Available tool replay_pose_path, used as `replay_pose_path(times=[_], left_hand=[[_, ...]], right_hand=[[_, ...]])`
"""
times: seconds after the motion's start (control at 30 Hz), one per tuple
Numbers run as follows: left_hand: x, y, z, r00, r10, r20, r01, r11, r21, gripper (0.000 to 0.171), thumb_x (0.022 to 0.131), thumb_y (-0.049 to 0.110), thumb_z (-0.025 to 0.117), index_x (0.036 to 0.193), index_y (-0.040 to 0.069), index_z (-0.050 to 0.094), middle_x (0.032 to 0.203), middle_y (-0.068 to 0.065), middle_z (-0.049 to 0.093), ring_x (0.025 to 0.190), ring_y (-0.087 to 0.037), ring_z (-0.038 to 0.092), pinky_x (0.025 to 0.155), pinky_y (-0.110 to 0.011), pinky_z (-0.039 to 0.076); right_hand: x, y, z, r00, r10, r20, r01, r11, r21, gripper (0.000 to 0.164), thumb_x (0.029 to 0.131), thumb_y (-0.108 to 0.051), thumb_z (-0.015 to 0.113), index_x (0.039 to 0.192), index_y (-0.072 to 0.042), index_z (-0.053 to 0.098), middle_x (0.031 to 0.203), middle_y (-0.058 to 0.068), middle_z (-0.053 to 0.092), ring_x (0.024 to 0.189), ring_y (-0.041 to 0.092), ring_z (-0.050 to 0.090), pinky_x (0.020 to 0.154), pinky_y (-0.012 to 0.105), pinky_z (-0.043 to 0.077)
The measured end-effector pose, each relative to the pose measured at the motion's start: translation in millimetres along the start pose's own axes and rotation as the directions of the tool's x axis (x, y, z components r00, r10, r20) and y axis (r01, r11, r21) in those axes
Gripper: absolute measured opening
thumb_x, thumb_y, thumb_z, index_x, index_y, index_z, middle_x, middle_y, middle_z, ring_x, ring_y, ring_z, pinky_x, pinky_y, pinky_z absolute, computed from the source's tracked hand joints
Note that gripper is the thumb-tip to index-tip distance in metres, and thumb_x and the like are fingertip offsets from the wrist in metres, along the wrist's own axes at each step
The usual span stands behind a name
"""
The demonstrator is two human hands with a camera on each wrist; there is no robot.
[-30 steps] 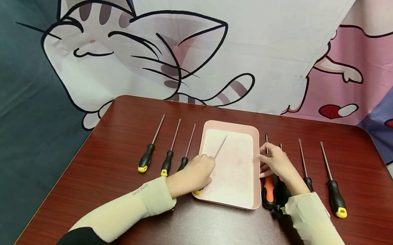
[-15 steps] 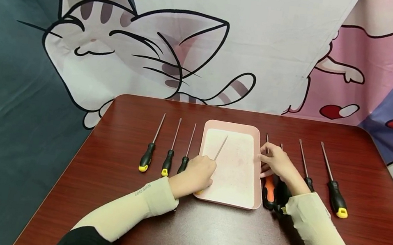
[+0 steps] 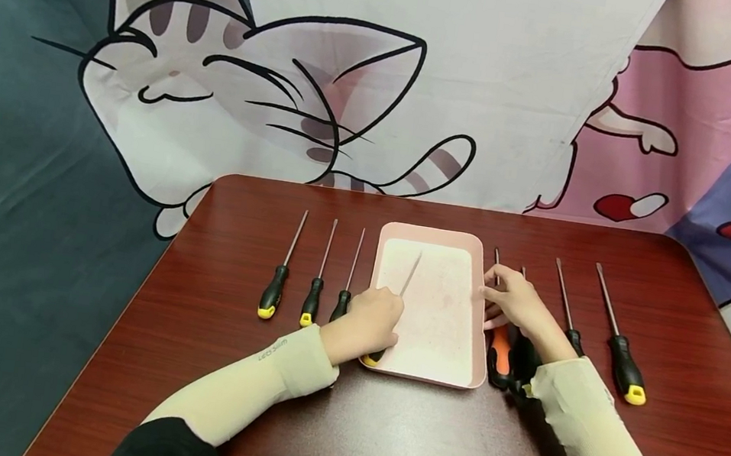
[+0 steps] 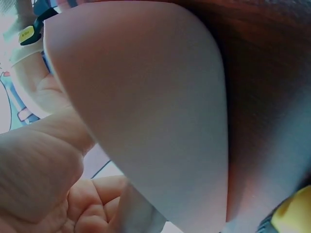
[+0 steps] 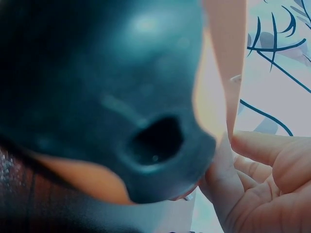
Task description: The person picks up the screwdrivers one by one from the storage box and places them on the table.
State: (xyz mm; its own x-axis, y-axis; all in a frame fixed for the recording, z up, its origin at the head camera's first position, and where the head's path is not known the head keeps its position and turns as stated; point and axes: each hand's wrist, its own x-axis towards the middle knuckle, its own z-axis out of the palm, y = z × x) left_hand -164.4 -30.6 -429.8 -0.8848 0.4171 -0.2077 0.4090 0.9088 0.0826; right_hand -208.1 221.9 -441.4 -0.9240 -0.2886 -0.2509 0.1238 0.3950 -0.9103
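In the head view, my left hand (image 3: 367,319) is over the left part of a pink tray (image 3: 431,235), with its fingers curled round a screwdriver (image 3: 411,273). The shaft points away over the tray's white floor, and the handle's yellow end shows below the hand. In the left wrist view, curled fingers (image 4: 99,204) appear beside the tray's outer wall (image 4: 146,97); the held handle is hidden there. My right hand (image 3: 514,301) pinches the tray's right rim with its fingertips. Under the right wrist lies an orange-and-black handled screwdriver (image 3: 500,353), whose butt fills the right wrist view.
Left of the tray, three black-and-yellow screwdrivers (image 3: 272,293) lie in a row. Several more lie to the right, including an outer one (image 3: 626,370); my right arm partly covers some. The brown table (image 3: 412,450) meets a cartoon-printed cloth (image 3: 523,87) behind.
My left hand has shifted very slightly right, and more of the held screwdriver's handle end shows. My right hand and the tray stay nearly still.
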Motion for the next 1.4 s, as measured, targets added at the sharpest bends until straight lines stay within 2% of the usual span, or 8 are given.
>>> replay_pose_path(times=[0.43,0.67,0.9,1.4], left_hand=[[-0.6,-4.3,-1.4,1.000,-0.003,-0.001,0.002,0.998,-0.058,0.030,0.081,0.027,0.079,0.068,0.013,0.056,0.069,-0.002,0.058,0.062,-0.018,0.060,0.042,-0.029,0.048],[-0.2,-7.5,-0.8,1.000,0.000,-0.014,-0.002,0.994,-0.111,0.035,0.080,0.028,0.080,0.064,0.015,0.053,0.063,0.002,0.053,0.061,-0.015,0.052,0.049,-0.030,0.048],[-1.5,-11.2,-3.4,1.000,0.019,-0.012,-0.020,0.985,-0.171,0.034,0.080,0.026,0.081,0.065,0.014,0.053,0.060,0.004,0.047,0.056,-0.012,0.044,0.045,-0.025,0.042],[-4.5,-15.6,-14.2,0.998,0.018,-0.056,-0.027,0.986,-0.164,0.034,0.080,0.024,0.077,0.061,0.015,0.051,0.057,0.007,0.042,0.054,-0.012,0.042,0.041,-0.025,0.039]], right_hand=[[0.2,-0.3,-0.2,1.000,0.002,0.005,-0.002,1.000,0.005,0.019,0.102,0.000,0.051,0.114,0.012,0.043,0.090,0.027,0.062,0.064,0.027,0.068,0.056,0.045,0.062],[0.0,-0.5,0.0,1.000,0.001,0.002,-0.001,1.000,0.004,0.020,0.102,0.001,0.052,0.115,0.012,0.043,0.090,0.026,0.061,0.063,0.026,0.068,0.056,0.045,0.062],[0.3,0.2,0.3,1.000,0.002,0.003,-0.003,1.000,0.007,0.020,0.102,0.000,0.052,0.115,0.012,0.043,0.091,0.027,0.062,0.064,0.025,0.068,0.056,0.045,0.062],[0.2,-0.4,0.7,1.000,0.008,-0.002,-0.008,1.000,0.001,0.020,0.102,-0.001,0.052,0.116,0.012,0.043,0.091,0.026,0.061,0.064,0.026,0.068,0.056,0.045,0.062]])
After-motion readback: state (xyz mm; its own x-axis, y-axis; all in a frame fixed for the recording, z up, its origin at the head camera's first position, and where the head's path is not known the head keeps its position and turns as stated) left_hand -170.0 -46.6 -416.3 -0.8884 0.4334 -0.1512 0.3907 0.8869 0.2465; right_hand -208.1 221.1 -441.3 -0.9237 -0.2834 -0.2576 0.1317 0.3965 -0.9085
